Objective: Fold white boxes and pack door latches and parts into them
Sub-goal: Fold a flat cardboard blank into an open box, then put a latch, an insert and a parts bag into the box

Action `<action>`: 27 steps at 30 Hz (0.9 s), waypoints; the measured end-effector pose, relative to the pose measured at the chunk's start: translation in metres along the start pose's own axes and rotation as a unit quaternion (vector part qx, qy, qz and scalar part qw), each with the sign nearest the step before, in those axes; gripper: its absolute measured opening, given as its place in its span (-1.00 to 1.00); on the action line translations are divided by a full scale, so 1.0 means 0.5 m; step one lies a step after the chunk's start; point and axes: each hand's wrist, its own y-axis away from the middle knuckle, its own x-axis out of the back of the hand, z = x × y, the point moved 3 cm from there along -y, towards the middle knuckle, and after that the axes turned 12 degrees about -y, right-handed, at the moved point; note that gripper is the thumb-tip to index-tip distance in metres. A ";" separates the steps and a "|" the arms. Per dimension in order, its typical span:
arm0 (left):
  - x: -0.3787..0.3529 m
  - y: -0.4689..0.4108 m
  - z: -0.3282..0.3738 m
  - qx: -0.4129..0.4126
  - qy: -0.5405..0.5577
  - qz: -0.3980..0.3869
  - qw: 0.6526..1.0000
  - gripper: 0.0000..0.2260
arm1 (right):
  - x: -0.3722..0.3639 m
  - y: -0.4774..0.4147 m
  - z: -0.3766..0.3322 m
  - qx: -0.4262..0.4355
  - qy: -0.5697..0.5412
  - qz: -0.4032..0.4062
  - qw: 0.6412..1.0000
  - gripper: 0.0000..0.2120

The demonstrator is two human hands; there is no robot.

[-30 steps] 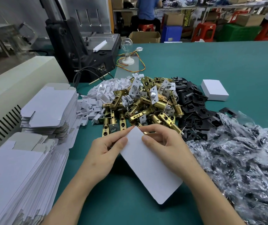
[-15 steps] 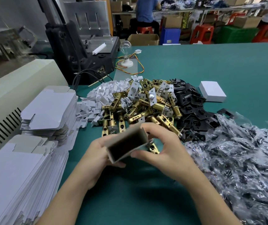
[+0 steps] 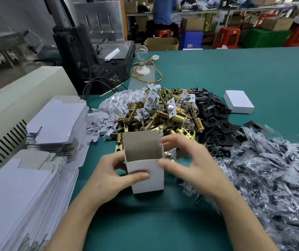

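A white box (image 3: 147,180) stands upright on the green table (image 3: 235,73), its top open and its grey inside showing. My left hand (image 3: 108,178) grips its left side with the thumb across the front. My right hand (image 3: 190,163) is blurred at the box's right top corner, fingers touching the rim. Behind the box lies a heap of brass door latches (image 3: 163,120). White plastic parts (image 3: 112,107) lie to its left, black plates (image 3: 215,122) to its right. Flat white box blanks (image 3: 58,122) are stacked at the left.
Several clear bags of small parts (image 3: 275,178) fill the right side. A closed white box (image 3: 238,101) sits at the back right. A black machine (image 3: 90,57), a beige housing (image 3: 21,98) and a bulb with wires (image 3: 142,57) stand at the back left. People sit far behind.
The flat white blank has been opened into a box and stood upright with its open end up. Both hands have shifted to its sides, the right hand still moving.
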 end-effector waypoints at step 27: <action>-0.003 0.000 -0.011 -0.019 0.015 -0.094 0.995 -0.65 | -0.054 -0.166 -0.034 -0.141 0.518 -0.032 0.843 -0.79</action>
